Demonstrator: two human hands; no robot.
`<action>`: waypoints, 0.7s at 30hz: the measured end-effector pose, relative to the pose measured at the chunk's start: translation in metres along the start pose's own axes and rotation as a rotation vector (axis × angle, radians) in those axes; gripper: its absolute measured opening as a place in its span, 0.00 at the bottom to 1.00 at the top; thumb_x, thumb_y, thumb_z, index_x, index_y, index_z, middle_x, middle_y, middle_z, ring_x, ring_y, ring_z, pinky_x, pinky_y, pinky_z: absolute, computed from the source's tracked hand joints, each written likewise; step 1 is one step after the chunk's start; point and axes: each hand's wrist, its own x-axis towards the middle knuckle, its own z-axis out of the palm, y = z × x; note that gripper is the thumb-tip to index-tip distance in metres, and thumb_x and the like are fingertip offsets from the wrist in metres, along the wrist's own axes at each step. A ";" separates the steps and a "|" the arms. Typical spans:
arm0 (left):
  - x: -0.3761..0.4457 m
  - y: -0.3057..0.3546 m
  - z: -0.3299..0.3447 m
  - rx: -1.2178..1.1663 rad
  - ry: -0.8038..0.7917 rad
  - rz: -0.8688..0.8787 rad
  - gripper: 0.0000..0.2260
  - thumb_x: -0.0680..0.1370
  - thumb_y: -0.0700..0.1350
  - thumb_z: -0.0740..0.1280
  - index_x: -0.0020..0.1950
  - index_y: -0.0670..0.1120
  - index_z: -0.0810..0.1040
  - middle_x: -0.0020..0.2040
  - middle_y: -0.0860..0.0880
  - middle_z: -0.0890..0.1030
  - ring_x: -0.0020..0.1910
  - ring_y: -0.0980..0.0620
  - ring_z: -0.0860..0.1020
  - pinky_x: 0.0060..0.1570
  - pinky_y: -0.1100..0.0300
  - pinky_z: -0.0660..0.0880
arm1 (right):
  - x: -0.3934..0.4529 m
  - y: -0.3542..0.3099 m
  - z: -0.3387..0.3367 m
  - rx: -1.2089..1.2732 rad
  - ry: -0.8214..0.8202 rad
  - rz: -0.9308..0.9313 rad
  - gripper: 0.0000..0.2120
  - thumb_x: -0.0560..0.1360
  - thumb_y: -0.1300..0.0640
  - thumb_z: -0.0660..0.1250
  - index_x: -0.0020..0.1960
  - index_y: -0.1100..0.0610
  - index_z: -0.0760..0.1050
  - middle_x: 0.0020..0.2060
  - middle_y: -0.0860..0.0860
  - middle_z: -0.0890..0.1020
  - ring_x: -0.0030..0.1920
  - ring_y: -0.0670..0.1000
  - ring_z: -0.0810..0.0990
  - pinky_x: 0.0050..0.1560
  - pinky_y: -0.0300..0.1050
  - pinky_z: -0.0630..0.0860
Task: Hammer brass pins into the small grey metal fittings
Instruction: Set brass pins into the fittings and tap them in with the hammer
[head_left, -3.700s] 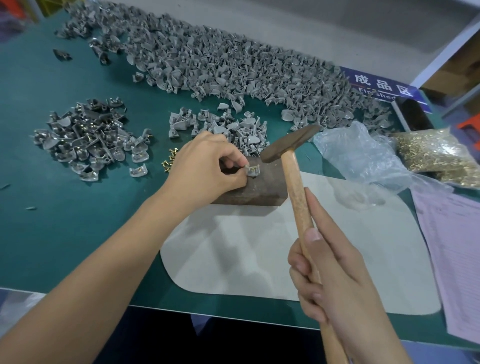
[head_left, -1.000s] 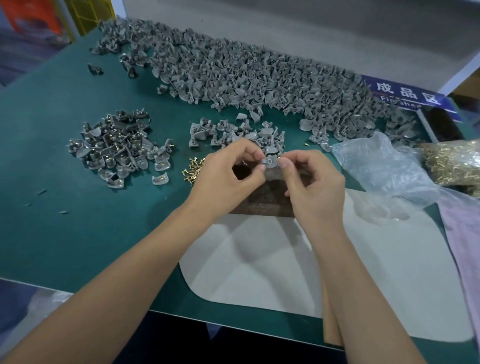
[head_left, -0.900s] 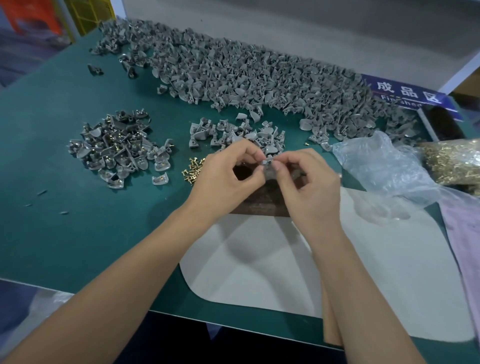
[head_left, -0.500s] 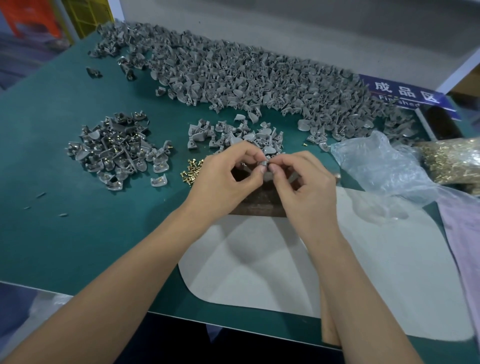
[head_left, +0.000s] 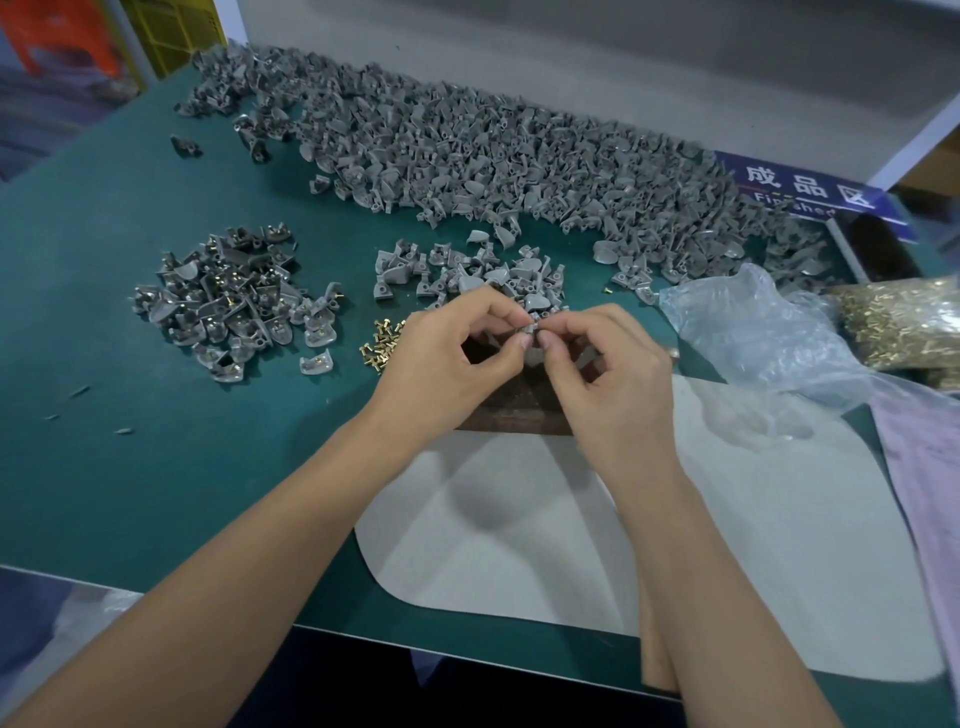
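Observation:
Both hands meet above the dark block (head_left: 511, 413). My left hand (head_left: 452, 358) pinches a small grey fitting (head_left: 532, 347) between thumb and forefinger. My right hand (head_left: 610, 374) pinches the same fitting from the other side; whether a pin sits between those fingertips is too small to tell. A few loose brass pins (head_left: 382, 344) lie just left of my left hand. A small pile of bare fittings (head_left: 457, 273) lies behind the hands. The hammer's wooden handle (head_left: 655, 662) shows under my right forearm; its head is hidden.
A pile of fittings with brass pins in them (head_left: 234, 301) lies at the left. A long heap of grey fittings (head_left: 519, 156) runs along the back. A clear plastic bag (head_left: 753, 332), a bag of brass pins (head_left: 904, 322) and pink paper (head_left: 924, 467) lie right. A grey mat (head_left: 519, 530) lies in front.
My right hand has put the hammer down and joined my left hand at a fitting. Over the last second both hands only shift their fingertips on it.

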 end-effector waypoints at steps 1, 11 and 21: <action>0.000 0.000 0.000 0.000 -0.001 0.002 0.06 0.77 0.42 0.73 0.52 0.49 0.82 0.44 0.57 0.85 0.47 0.59 0.84 0.50 0.69 0.76 | 0.000 0.000 0.000 0.003 0.004 0.003 0.03 0.78 0.62 0.73 0.51 0.58 0.84 0.45 0.48 0.82 0.44 0.40 0.77 0.45 0.29 0.70; 0.000 0.000 -0.002 0.022 -0.018 0.006 0.06 0.77 0.43 0.73 0.51 0.52 0.80 0.44 0.56 0.84 0.46 0.56 0.82 0.48 0.66 0.77 | -0.001 -0.004 0.001 -0.015 -0.006 0.026 0.01 0.78 0.62 0.73 0.48 0.57 0.84 0.44 0.47 0.82 0.42 0.42 0.77 0.43 0.34 0.71; 0.000 -0.001 -0.004 0.054 -0.040 0.022 0.07 0.77 0.43 0.73 0.51 0.54 0.80 0.44 0.57 0.84 0.47 0.56 0.82 0.49 0.66 0.76 | 0.000 -0.001 -0.002 -0.022 -0.058 -0.013 0.02 0.79 0.62 0.72 0.49 0.58 0.83 0.45 0.47 0.81 0.43 0.45 0.78 0.42 0.41 0.74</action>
